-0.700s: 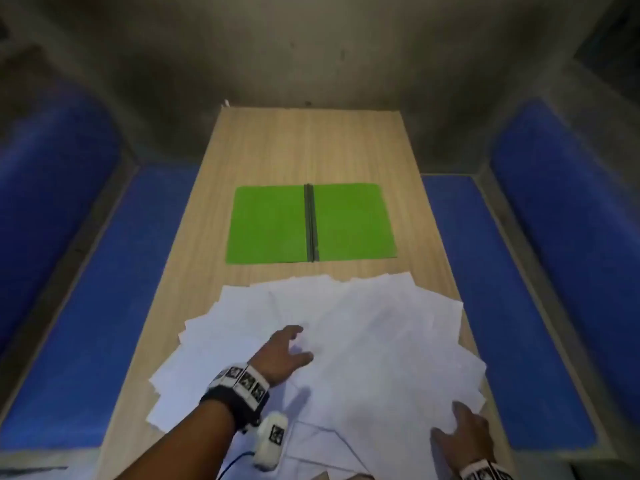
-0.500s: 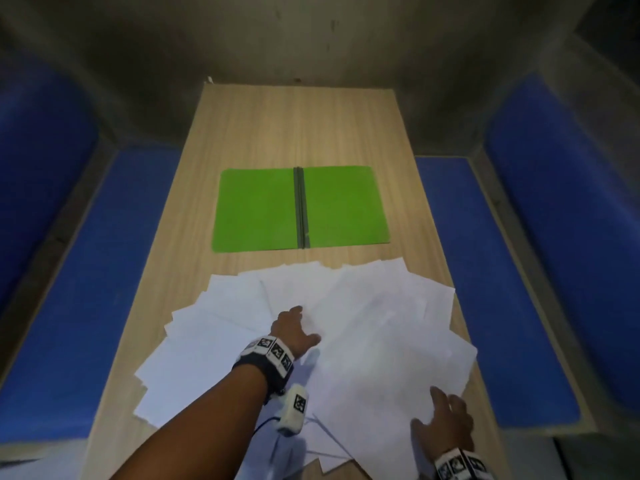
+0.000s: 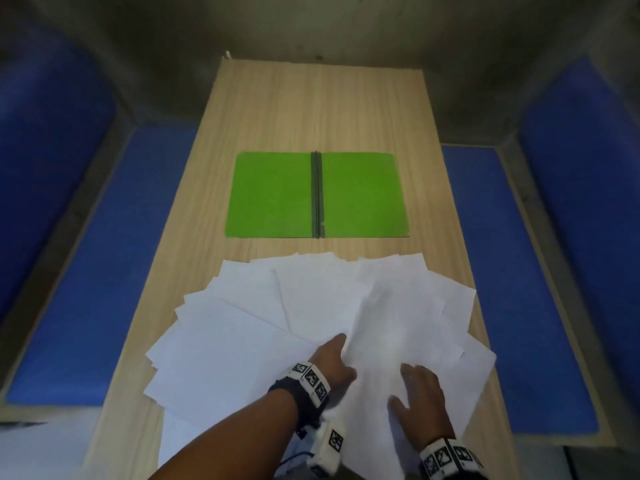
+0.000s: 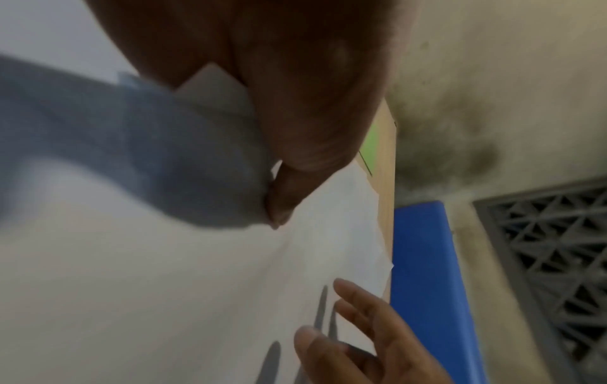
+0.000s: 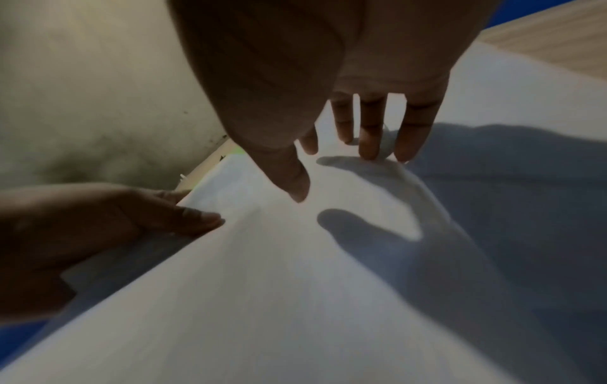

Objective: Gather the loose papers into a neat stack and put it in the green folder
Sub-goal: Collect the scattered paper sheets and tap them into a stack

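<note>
The green folder (image 3: 277,195) lies open and flat in the middle of the wooden table (image 3: 311,109). White loose papers (image 3: 242,327) are fanned across the table's near half. My left hand (image 3: 341,351) sits at the fan's centre, its fingers tucked under the edge of the right-hand sheets. In the right wrist view the left hand (image 5: 147,215) pinches that edge, thumb on top. My right hand (image 3: 412,379) lies flat on those same sheets, fingers straight (image 5: 371,130). The left wrist view shows the left thumb (image 4: 282,205) on paper and the right hand (image 4: 361,337) beside it.
Blue padded benches run along the table's left (image 3: 86,271) and right (image 3: 519,271) sides. A stained grey wall (image 3: 311,26) closes the far end. Some sheets reach the table's right edge (image 3: 485,362). A grey grille (image 4: 542,246) shows by the wall.
My left hand has slid right and slipped its fingers under the right-hand sheets, lifting their edge. My right hand has moved left and forward onto those sheets, close to the left hand.
</note>
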